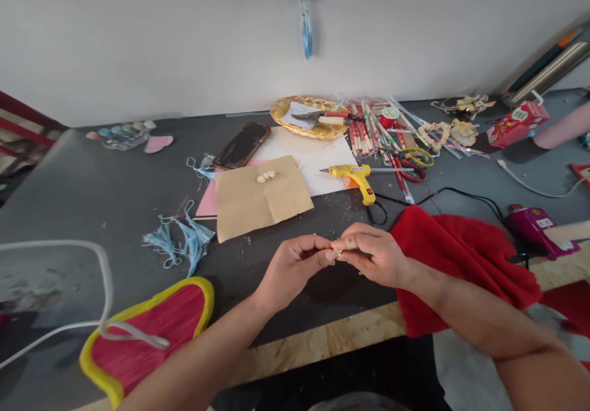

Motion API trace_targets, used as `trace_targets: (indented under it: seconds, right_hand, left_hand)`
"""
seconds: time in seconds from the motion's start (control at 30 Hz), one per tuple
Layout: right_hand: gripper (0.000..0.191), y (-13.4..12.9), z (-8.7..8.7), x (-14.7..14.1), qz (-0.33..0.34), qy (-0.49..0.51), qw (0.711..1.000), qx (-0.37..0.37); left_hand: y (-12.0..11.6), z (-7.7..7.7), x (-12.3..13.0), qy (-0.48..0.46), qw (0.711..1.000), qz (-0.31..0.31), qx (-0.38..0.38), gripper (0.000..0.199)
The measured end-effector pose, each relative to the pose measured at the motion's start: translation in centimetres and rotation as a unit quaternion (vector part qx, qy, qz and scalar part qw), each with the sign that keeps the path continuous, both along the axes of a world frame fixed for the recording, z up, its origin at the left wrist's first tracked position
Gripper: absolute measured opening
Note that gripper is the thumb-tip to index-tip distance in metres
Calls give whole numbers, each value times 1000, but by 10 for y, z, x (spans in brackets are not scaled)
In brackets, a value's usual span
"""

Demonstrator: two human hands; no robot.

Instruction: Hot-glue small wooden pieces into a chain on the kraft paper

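Observation:
My left hand [302, 263] and my right hand [371, 251] meet above the table's front part, fingertips touching. Both pinch a small cream-coloured piece [338, 252], mostly covered by the fingers, so its exact kind does not show. Beyond them, a row of similar small cream pieces [266, 177] lies on a creased sheet of brown paper [244, 205]. A yellow hot glue gun [350, 171] with a stick in its back rests behind my right hand. Light blue tassels [193, 239] lie to the left of my left hand.
A red cloth [442, 251] lies under my right forearm. Behind are a phone [242, 145], a wicker basket [329, 132] with pliers, scissors [412, 164] and wrapped sticks. A pink, yellow-edged fan-shaped piece [161, 319] and a white cable [105, 270] occupy the left front.

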State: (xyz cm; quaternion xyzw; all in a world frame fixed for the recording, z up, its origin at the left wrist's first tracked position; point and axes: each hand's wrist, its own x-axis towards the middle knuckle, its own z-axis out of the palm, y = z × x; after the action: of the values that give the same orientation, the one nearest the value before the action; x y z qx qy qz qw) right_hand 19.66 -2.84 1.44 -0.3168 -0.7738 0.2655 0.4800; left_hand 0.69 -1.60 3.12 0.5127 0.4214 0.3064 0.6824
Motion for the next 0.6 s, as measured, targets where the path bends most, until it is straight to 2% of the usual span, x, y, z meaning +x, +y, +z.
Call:
trace_targets:
  seconds: [0.2,0.4,0.5,0.6]
  right_hand:
    - [23,1,1,2,-13,0,1000,-8]
    - [13,2,1,3,-15,-13,1000,-10]
    - [12,3,-2,8,-42,-5,997,-58]
    - [12,6,-8,13,-80,20,991,-109]
  left_hand:
    - [1,-1,0,-29,999,8,-22,17]
    - [2,-4,-1,19,1000,1,24,19]
    - [3,-7,-1,42,997,6,63,20]
    - [6,-12,-2,100,981,11,164,18]
